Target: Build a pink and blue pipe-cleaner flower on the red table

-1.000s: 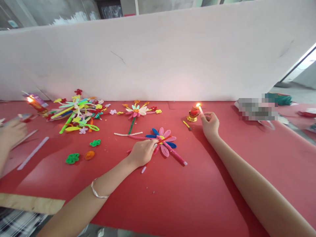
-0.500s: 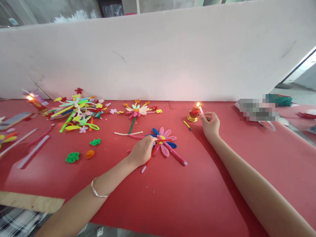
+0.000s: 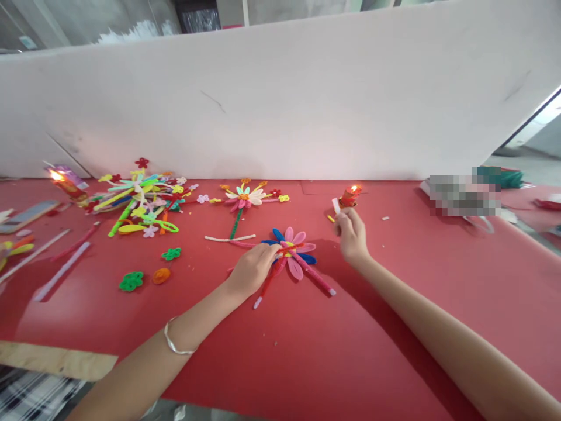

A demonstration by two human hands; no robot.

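Observation:
My left hand (image 3: 255, 266) is closed in a pinch at the centre of a pink and blue flower (image 3: 296, 268) made of fuzzy stems, which lies on the red table (image 3: 307, 351). Thick pink and red stems stick out from under its fingers. Farther back, my right hand (image 3: 352, 234) pinches a small whitish stick (image 3: 336, 206) and is right beside a lit red candle (image 3: 352, 196). The candle leans to the right, its holder mostly hidden by the fingers. A yellow stick (image 3: 330, 218) shows partly behind that hand.
Behind the hands stands a white panel (image 3: 272, 111). A second lit candle (image 3: 65, 186) and a pile of colourful fuzzy flowers (image 3: 144, 196) are at the left. Green flowers (image 3: 131, 281) and an orange disc (image 3: 161, 276) lie nearer. A blurred bag (image 3: 460, 196) rests at the right.
My right hand has moved left and a little nearer, bringing the whitish stick to the candle's left side. The candle has gone from nearly upright to tilted. My left hand has barely moved.

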